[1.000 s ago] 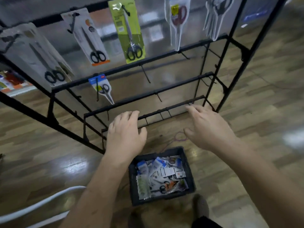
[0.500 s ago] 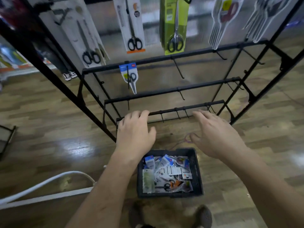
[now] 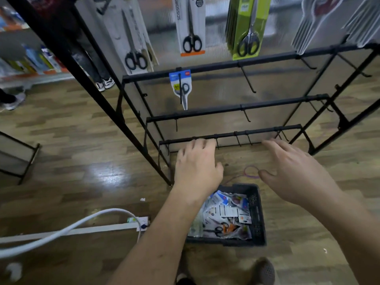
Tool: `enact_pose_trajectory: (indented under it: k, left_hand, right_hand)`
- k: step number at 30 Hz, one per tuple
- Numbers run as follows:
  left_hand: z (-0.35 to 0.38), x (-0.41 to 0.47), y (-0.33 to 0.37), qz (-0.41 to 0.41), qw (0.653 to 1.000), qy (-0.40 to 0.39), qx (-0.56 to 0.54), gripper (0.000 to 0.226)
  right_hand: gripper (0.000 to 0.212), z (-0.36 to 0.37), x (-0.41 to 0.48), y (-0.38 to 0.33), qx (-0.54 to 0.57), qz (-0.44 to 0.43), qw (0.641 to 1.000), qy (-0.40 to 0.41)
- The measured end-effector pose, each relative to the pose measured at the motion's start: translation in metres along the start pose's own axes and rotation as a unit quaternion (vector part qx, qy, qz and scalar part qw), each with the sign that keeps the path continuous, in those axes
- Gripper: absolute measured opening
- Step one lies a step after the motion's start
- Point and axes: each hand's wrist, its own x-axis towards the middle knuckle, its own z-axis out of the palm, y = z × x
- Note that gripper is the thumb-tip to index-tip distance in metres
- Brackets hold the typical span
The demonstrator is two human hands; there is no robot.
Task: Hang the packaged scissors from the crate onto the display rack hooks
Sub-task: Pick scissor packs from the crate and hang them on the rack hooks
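Hovering palm-down at the centre of the frame, the left hand [image 3: 197,169] is holding nothing, its fingers lying loosely spread. Its fingertips are overlapping the lowest bar of the black display rack [image 3: 226,111], though I cannot tell whether they are touching it. The right hand [image 3: 294,175], right of centre, is likewise hanging empty, fingers fanned and thumb out.

Just below both hands, at lower centre, a dark plastic crate [image 3: 258,214] is sitting on the wood floor [image 3: 82,140], holding a loose heap of packaged scissors [image 3: 224,219].

On the rack, one small blue-carded pair [image 3: 181,87] is hanging from a hook on the uppermost bar in view. Along the top edge a white-carded pair with an orange strip [image 3: 191,27], a green-carded stack [image 3: 246,27] and a long white-carded pair [image 3: 133,38] are hanging. Bare hooks [image 3: 247,81] are sticking out of the bars.

A purple loop [image 3: 249,171] is lying on the floor beside the right thumb. A white cable [image 3: 67,229] is curving across the lower left.
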Motion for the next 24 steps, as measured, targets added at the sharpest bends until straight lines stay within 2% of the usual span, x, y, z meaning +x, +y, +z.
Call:
enact_pose_trajectory:
  k: [7,13,18,24]
  left_hand:
    - [0.025,0.013,-0.003,0.048,0.998,-0.025,0.014,0.05]
    - [0.088,0.013,-0.011,-0.01,1.0,-0.027,0.009,0.055]
    - [0.215,-0.003,-0.045,-0.073,0.996,-0.047,0.006,0.05]
    - [0.428,-0.018,-0.116,-0.062,0.993,-0.087,0.048,0.056]
  right_hand:
    - [0.077,0.023,0.003,0.0,0.0,0.022,0.999,-0.027]
    - [0.075,0.084,0.041,0.018,0.009,-0.026,0.995,-0.092]
    - [0.069,0.224,0.085,0.054,0.033,-0.072,0.992,-0.101]
    - [0.076,0.468,0.151,0.083,0.054,-0.122,0.985,-0.111]
